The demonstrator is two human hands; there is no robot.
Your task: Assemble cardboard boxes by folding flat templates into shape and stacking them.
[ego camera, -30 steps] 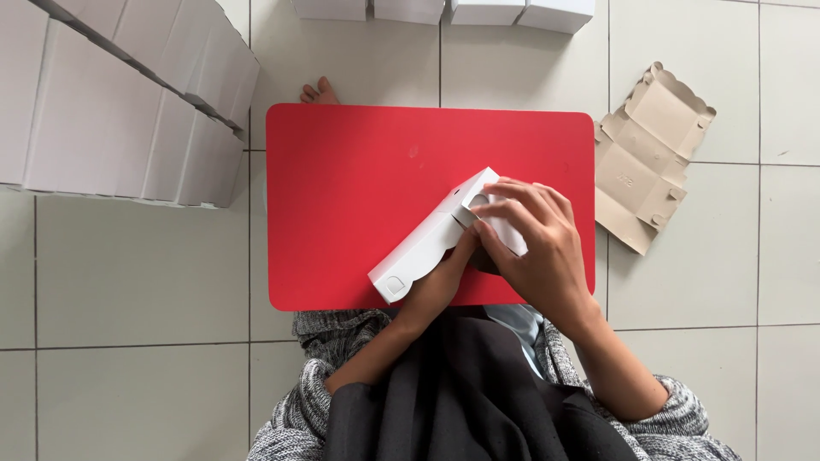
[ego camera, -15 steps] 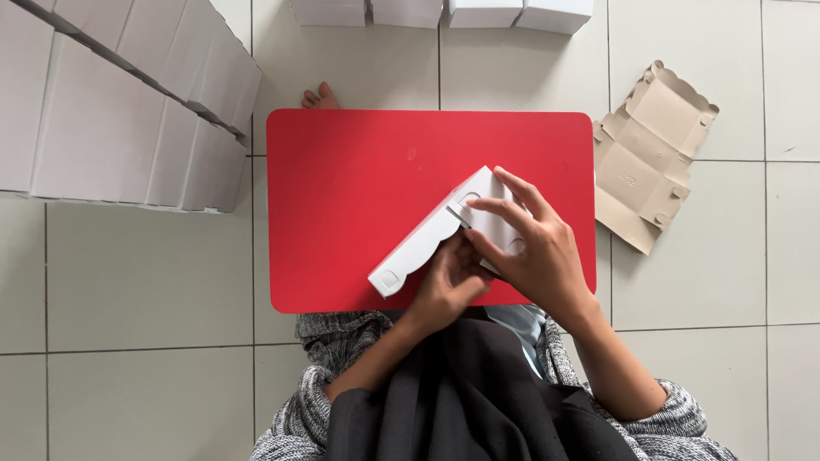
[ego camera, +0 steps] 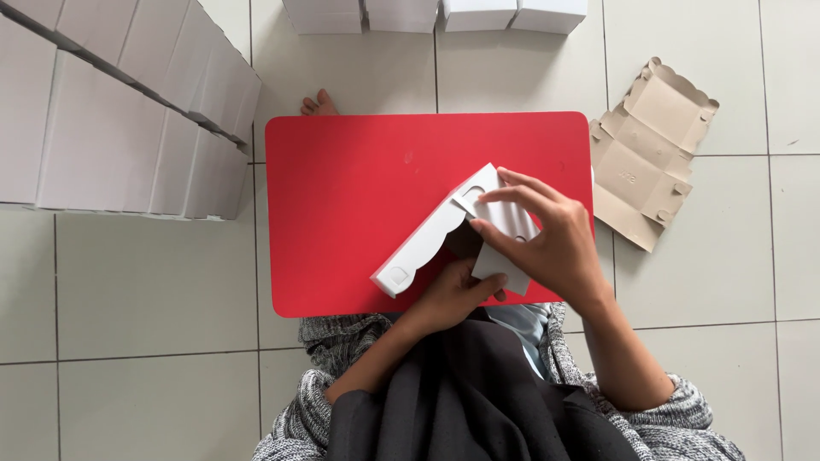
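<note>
Pale grey-white floor tiles point(ego camera: 154, 282) with thin dark joints, seen from above; the person sits on them, one bare foot point(ego camera: 318, 104) showing past the far edge of the work surface.

Red board point(ego camera: 359, 213): flat, rectangular, rounded corners, long side running left to right in front of the person.

White cardboard box point(ego camera: 440, 232), partly folded: lies on the board's near right quarter. Its long scalloped side wall runs diagonally, low end near the board's front edge toward the left, high end pointing away and to the right. Flaps stand up at the far end.

Left hand point(ego camera: 448, 294): under the near side of the box, fingers curled against its wall and base, gripping it.

Right hand point(ego camera: 547, 239): above the box, fingers spread and bent, tips pinching a raised white flap.

Flat brown box blank point(ego camera: 649, 154): unfolded, on the tiles just right of the board.

Stack of folded white boxes point(ego camera: 111, 119): rows at far left, well apart from the hands.

Row of white boxes point(ego camera: 436, 13): along the top edge.

Clothing: grey knit sleeves point(ego camera: 683, 427), dark garment over the lap.
</note>
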